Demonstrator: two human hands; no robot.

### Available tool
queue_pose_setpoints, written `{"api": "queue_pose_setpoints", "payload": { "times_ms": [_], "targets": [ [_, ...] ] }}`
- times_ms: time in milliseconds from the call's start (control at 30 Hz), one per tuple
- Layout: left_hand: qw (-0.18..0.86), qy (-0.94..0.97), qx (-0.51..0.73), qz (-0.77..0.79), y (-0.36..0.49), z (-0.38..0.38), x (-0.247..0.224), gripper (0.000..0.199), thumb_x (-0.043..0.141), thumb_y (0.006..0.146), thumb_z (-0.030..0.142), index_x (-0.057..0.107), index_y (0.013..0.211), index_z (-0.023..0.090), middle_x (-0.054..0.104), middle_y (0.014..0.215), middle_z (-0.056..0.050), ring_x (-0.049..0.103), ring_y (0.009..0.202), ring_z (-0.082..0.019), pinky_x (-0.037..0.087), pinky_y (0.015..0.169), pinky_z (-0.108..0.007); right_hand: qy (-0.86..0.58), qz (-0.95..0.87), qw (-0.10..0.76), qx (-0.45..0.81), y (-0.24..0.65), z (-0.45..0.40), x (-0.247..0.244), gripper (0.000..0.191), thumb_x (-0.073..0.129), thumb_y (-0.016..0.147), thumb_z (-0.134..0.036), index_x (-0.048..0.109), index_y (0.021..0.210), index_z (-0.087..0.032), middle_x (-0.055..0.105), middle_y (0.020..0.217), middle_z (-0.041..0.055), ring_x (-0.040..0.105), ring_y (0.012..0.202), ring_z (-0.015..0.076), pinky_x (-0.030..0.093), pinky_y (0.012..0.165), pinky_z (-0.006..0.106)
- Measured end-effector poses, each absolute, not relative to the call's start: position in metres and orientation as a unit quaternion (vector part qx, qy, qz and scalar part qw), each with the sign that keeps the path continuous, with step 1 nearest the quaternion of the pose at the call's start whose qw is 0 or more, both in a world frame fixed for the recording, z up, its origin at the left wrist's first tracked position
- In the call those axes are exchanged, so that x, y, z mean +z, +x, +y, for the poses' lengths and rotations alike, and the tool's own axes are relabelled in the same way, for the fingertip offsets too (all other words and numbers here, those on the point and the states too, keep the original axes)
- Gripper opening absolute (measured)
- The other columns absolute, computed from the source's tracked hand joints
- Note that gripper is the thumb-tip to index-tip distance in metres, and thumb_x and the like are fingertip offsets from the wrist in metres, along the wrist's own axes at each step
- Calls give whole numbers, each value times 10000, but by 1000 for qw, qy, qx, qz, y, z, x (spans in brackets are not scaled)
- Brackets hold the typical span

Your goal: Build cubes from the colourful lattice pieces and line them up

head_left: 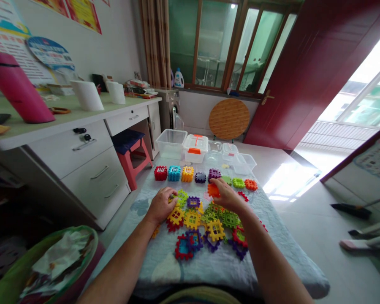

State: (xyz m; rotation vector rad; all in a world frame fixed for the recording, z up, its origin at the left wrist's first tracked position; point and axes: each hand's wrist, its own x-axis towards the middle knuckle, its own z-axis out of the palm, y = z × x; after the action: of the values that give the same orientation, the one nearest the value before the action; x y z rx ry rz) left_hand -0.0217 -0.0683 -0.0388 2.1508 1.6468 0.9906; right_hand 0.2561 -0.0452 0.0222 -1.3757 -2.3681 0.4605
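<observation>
An orange notched plastic tile (213,190) is held aslant; a yellow window tile (176,215) overlaps a red tile (175,226).

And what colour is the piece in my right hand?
The piece is orange, best seen in the head view.

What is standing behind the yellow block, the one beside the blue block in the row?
Behind the yellow block stands a clear lidded box with an orange latch. The block hides the patch of cloth immediately behind it, so anything small there cannot be seen.
</observation>
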Motion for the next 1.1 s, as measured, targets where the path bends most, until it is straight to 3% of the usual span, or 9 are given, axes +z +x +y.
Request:
{"api": "queue_pose_setpoints", "payload": {
  "times_ms": [133,267,433,833,1000,1100],
  "targets": [
    [120,745,342,560,-21,-67,-41,129,531,773,258,638,827,212,664,895,-46,614,893,-215,478,858,-348,-563,-795,194,112,323,-35,34,613,564,657,-126,507,1263,-193,522,1166,91,550,1028,208,407,962,328],
    [113,746,347,557,-21,-67,-42,118,535,766,259,630,821,217,670,891,-45,621,882,-217,485,851,-346,-634,-752,161,77,386,-12,35,519,620,642,-181,565,1157,-152,532,1084,95,557,924,196,428,894,299],
    [112,750,343,555,-23,-65,-45,123,532,777,268,627,829,209,666,900,-49,622,893,-221,484,855,-352,-673,-729,100,77,422,14,28,541,693,615,-234,579,1138,-153,553,1066,90,559,894,196,434,836,275],
    [112,753,332,558,-25,-65,-46,143,522,799,302,622,843,209,663,910,-46,626,888,-214,480,855,-339,-665,-743,32,76,425,38,6,565,714,585,-157,620,1141,-128,592,1136,139,586,976,252,443,843,300],
    [112,755,325,558,-25,-64,-48,158,514,805,304,628,850,203,664,911,-50,625,888,-216,483,853,-340,-661,-747,17,72,426,40,-2,796,728,588,-158,481,1345,-157,526,1301,170,524,1165,306,395,970,359],
    [111,755,325,558,-25,-64,-48,163,514,806,308,629,850,202,664,915,-51,626,891,-218,486,851,-342,-657,-750,4,73,425,41,-4,812,713,595,-142,452,1364,-146,506,1339,182,504,1201,313,385,989,370]
  ]
}}
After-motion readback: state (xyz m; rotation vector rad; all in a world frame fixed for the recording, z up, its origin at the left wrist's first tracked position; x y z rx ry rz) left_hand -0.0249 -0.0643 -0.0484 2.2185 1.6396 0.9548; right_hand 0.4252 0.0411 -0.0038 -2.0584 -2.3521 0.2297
